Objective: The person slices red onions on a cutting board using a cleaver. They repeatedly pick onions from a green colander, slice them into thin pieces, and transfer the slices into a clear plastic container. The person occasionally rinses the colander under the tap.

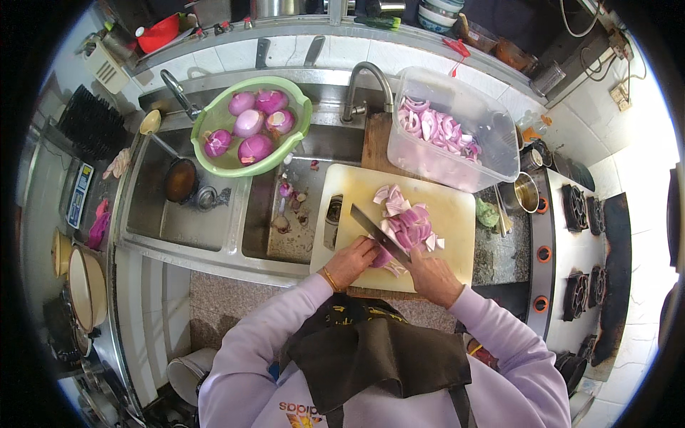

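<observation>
My right hand (434, 276) grips a broad kitchen knife (379, 231) by its handle end, the blade angled up to the left over a plastic cutting board (455, 224). Bent fingers of my left hand (351, 263) hold a piece of red onion (381, 258) close against the blade. Beyond the knife, a pile of sliced red onion (409, 222) lies on the board. Behind the board, more slices (436, 128) fill part of a clear plastic tub (455, 174). A green basin (291, 155) holds several peeled red onions (249, 123).
A double steel sink (235, 235) is at the left, with onion scraps (291, 206) in its right bowl and a ladle (180, 179) in its left. Two faucets (369, 69) stand behind. At the right are a small steel pot (522, 192) and a gas stove (570, 257).
</observation>
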`<state>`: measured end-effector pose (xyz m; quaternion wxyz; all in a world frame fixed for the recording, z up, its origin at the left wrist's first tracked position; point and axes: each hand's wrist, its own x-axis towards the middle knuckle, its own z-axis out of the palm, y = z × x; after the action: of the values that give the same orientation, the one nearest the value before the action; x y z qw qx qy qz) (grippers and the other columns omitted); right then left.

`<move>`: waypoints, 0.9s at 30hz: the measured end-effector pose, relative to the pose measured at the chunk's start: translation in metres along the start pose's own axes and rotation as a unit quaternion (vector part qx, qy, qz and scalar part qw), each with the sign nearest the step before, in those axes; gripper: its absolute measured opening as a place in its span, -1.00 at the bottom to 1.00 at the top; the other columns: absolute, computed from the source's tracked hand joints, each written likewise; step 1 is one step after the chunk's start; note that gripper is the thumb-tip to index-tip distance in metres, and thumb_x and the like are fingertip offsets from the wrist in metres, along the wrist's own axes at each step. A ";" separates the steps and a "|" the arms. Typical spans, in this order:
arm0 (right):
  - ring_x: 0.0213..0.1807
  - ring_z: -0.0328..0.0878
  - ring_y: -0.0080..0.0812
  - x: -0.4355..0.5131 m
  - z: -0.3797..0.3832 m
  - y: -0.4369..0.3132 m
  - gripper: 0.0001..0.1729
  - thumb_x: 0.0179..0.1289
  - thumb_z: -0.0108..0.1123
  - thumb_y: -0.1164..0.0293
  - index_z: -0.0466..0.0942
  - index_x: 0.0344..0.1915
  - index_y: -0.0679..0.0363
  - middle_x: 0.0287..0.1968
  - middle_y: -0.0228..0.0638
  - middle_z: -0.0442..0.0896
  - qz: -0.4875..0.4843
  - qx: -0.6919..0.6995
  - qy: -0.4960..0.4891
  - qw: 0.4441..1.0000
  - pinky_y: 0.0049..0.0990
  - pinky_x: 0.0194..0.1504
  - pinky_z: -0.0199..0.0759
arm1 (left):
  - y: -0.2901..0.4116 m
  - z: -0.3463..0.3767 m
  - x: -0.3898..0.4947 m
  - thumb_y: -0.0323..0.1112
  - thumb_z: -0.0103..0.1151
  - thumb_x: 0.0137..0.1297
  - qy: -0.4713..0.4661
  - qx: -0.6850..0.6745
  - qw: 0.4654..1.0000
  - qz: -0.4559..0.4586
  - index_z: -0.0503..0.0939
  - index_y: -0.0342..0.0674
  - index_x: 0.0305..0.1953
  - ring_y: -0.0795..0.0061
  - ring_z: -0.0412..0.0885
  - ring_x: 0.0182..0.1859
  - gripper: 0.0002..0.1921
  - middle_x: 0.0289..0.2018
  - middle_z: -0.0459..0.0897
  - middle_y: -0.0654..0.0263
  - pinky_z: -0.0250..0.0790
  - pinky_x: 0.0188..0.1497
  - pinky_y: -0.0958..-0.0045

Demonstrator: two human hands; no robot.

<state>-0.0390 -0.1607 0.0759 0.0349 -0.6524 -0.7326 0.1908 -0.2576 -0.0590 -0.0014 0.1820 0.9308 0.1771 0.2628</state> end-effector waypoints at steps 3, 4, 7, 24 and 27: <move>-0.52 0.59 0.15 -0.001 0.016 -0.004 -0.78 0.33 0.03 0.44 0.29 -0.16 0.36 -0.55 0.11 0.59 0.000 0.006 -0.003 1.000 -0.01 -0.49 0.43 | 0.000 0.002 -0.002 -0.45 0.13 0.15 -0.014 0.001 1.000 -0.008 0.57 -0.30 -0.11 0.21 0.51 0.04 -0.75 -0.07 0.55 0.19 0.47 0.09 0.34; -0.51 0.59 0.15 0.008 0.026 -0.007 -0.76 0.36 0.04 0.41 0.29 -0.14 0.36 -0.55 0.11 0.60 -0.004 0.023 0.025 0.999 -0.01 -0.49 0.42 | 0.000 0.002 -0.003 -0.45 0.11 0.15 -0.013 0.009 1.000 -0.010 0.57 -0.31 -0.09 0.22 0.50 0.06 -0.73 -0.06 0.54 0.19 0.46 0.12 0.36; -0.50 0.59 0.15 0.026 0.036 -0.002 -0.73 0.39 0.05 0.39 0.28 -0.12 0.37 -0.54 0.10 0.60 0.012 0.044 0.031 0.998 0.01 -0.49 0.40 | -0.001 0.002 -0.002 -0.45 0.08 0.15 0.005 0.026 1.000 -0.006 0.56 -0.32 -0.08 0.23 0.49 0.08 -0.72 -0.04 0.54 0.19 0.44 0.15 0.38; -0.53 0.55 0.19 0.021 0.032 -0.001 -0.71 0.41 0.06 0.33 0.30 -0.17 0.38 -0.55 0.14 0.57 0.064 0.095 0.001 0.993 0.04 -0.45 0.37 | 0.002 0.001 -0.006 -0.44 0.07 0.17 0.019 0.021 1.000 -0.001 0.55 -0.32 -0.05 0.23 0.50 0.08 -0.70 -0.04 0.54 0.18 0.43 0.15 0.36; -0.53 0.54 0.20 0.009 0.012 0.000 -0.71 0.40 0.07 0.33 0.31 -0.17 0.36 -0.57 0.12 0.57 -0.004 0.077 0.029 0.997 0.04 -0.44 0.37 | 0.003 0.001 -0.009 -0.44 0.07 0.18 0.012 0.004 1.000 -0.013 0.55 -0.32 -0.04 0.23 0.50 0.09 -0.70 -0.04 0.54 0.19 0.43 0.15 0.36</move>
<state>-0.0437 -0.1551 0.0630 0.1074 -0.6502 -0.7169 0.2276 -0.2639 -0.0652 -0.0046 0.1797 0.9261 0.1924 0.2704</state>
